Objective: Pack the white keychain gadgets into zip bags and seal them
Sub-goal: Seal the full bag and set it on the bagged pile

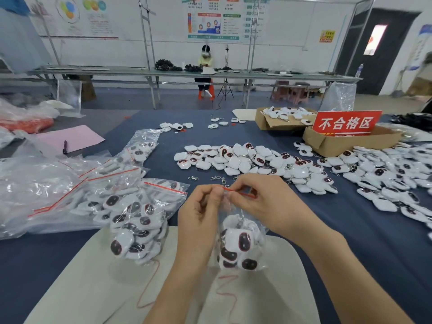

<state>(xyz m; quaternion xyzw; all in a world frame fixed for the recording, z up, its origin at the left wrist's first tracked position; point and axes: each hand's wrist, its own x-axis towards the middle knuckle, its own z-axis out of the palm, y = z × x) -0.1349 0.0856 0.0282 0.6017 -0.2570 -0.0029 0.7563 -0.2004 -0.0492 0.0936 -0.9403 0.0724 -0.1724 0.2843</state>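
A clear zip bag (238, 246) holding several white keychain gadgets with dark red faces hangs in front of me above a white sheet (98, 286). My left hand (201, 213) pinches the left end of its red zip strip (240, 193). My right hand (261, 202) pinches the same strip just to the right. A big heap of loose white gadgets (252, 162) lies on the blue table beyond my hands and spreads out to the right.
Filled zip bags (138, 220) and a stack of clear bags (42, 190) lie at the left. Two cardboard boxes (350, 141) with a red sign stand at the back right. Loose metal clasps (215, 178) lie behind my hands. A person sits at a far table.
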